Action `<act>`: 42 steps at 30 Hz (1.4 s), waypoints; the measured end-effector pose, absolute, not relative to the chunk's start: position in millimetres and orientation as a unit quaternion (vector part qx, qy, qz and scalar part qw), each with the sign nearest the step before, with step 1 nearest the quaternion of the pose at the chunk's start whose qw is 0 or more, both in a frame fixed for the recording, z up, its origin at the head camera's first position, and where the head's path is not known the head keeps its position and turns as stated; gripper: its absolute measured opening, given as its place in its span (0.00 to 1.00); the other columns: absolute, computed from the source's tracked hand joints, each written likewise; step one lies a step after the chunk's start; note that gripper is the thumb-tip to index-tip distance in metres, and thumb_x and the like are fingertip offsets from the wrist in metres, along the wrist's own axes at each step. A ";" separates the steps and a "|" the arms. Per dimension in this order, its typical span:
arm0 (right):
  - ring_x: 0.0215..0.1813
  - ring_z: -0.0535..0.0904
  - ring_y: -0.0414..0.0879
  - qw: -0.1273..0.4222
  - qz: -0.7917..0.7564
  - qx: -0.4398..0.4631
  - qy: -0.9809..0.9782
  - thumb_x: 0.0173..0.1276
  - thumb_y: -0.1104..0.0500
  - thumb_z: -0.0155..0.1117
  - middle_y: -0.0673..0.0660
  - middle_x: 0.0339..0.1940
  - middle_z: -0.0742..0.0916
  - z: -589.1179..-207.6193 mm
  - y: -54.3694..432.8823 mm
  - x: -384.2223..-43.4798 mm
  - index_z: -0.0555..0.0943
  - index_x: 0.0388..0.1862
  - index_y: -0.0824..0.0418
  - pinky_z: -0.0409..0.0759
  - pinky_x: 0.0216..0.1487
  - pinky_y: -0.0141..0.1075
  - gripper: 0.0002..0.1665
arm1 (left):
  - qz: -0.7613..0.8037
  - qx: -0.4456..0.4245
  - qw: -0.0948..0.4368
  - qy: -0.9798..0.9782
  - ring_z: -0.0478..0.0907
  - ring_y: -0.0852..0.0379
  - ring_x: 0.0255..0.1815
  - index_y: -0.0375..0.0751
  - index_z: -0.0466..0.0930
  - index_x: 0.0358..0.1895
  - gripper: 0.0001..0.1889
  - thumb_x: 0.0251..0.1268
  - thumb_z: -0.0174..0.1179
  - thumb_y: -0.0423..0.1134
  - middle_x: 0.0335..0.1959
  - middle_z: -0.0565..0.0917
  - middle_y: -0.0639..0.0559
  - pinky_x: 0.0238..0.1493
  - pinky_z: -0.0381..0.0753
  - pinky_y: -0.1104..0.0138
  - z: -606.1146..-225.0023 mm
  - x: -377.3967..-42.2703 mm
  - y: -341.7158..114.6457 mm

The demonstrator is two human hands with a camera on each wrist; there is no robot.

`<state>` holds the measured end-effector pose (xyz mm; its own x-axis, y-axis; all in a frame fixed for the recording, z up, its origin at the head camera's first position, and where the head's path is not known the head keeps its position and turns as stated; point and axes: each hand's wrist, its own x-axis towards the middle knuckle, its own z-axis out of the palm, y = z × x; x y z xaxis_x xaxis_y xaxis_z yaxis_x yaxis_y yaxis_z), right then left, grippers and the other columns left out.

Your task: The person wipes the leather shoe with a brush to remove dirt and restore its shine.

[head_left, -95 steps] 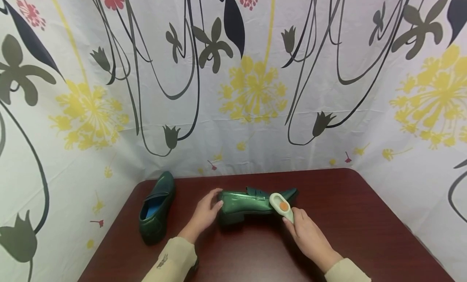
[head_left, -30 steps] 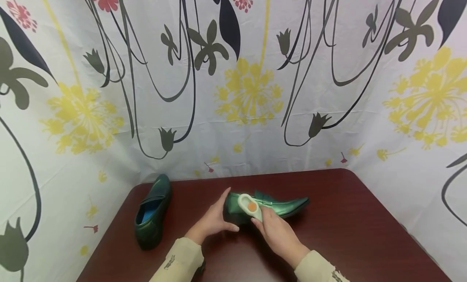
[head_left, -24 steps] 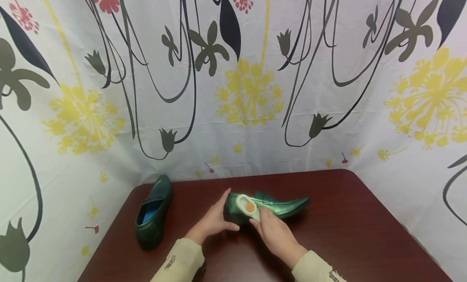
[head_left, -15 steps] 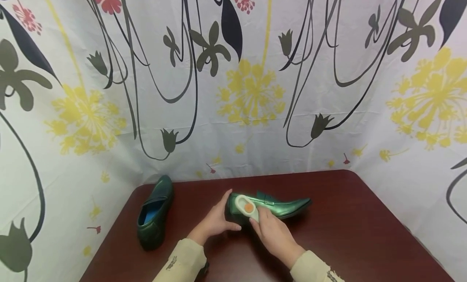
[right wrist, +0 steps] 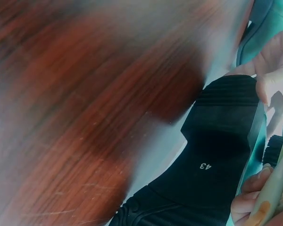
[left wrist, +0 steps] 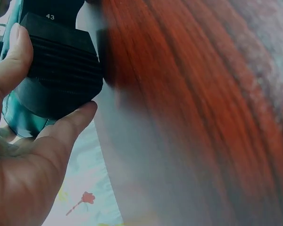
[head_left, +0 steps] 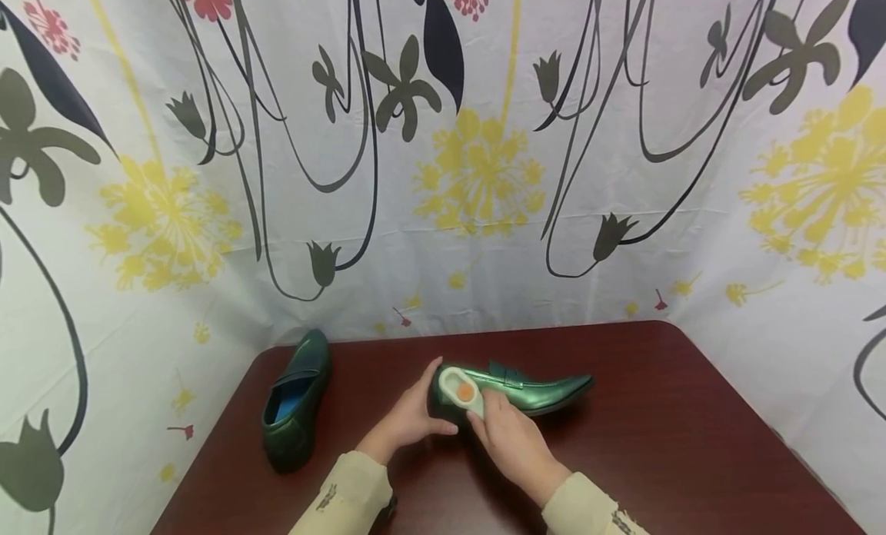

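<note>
A shiny green loafer (head_left: 547, 394) is tilted with its toe to the right in the head view. Around its heel, the thumb and fingers of my left hand (head_left: 408, 418) take hold. The left wrist view shows the ridged black heel (left wrist: 61, 61) between thumb and fingers. My right hand (head_left: 515, 443) grips a small pale-green brush (head_left: 466, 392) with an orange spot, set against the shoe's side near the heel. Dark bristles (right wrist: 272, 149) face the shoe in the right wrist view, where the sole (right wrist: 217, 141) reads 43.
A matching green loafer (head_left: 289, 444) with a blue insole stands at the left of the dark red wooden table (head_left: 657, 427). Behind the table hangs a white curtain (head_left: 388, 212) with printed flowers. Partly hidden by the left sleeve (head_left: 346, 493) is a small dark object.
Since about three seconds ago the brush has gone from near the toe to the heel end. My left hand has closed round the heel. Lately, the brush has shifted slightly left.
</note>
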<state>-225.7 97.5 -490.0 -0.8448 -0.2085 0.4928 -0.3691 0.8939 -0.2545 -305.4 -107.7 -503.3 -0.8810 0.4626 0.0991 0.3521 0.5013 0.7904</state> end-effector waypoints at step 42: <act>0.24 0.80 0.45 0.300 0.125 0.151 -0.934 0.66 0.52 0.73 0.52 0.28 0.82 -489.1 119.5 -219.6 0.76 0.43 0.62 0.77 0.22 0.38 0.19 | 0.423 0.219 0.069 0.877 0.65 0.42 0.76 0.56 0.44 0.82 0.62 0.48 0.81 0.46 0.78 0.64 0.43 0.73 0.65 0.42 -501.0 -306.0 -108.7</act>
<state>-219.6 119.5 -489.1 -0.7745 -0.2068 0.5979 -0.3570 0.9231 -0.1432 -306.0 -108.7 -501.0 -0.8949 0.4418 0.0635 0.3247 0.5468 0.7717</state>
